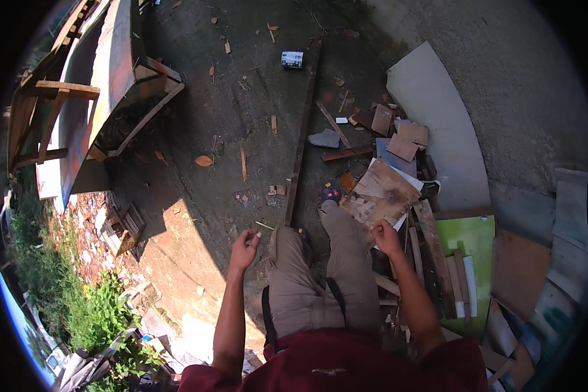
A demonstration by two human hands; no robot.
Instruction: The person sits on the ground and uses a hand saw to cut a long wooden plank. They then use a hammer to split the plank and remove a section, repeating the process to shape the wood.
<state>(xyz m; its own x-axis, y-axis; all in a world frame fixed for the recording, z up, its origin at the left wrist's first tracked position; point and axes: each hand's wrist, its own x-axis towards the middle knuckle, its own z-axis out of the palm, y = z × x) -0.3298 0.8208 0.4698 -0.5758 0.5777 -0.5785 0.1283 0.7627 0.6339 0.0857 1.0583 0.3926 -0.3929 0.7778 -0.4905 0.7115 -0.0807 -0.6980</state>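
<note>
My left hand (244,248) hangs beside my left knee, fingers loosely bent and thumb apart, with nothing visible in it. On the other side, my right hand (387,238) is curled closed in front of a stained brown board (384,193); no object shows in its fingers. That board lies at a tilt on a pile of scrap wood. Between my legs and stretching away runs a long dark wooden beam (302,134) on the ground. My right foot (331,193) stands just right of it.
Small board pieces (408,138), a grey sheet (438,117) and a green panel (465,261) lie to the right. A large propped wooden structure (104,98) stands at the far left. A white cylindrical can (292,60) lies ahead. Green plants (104,307) grow at the lower left.
</note>
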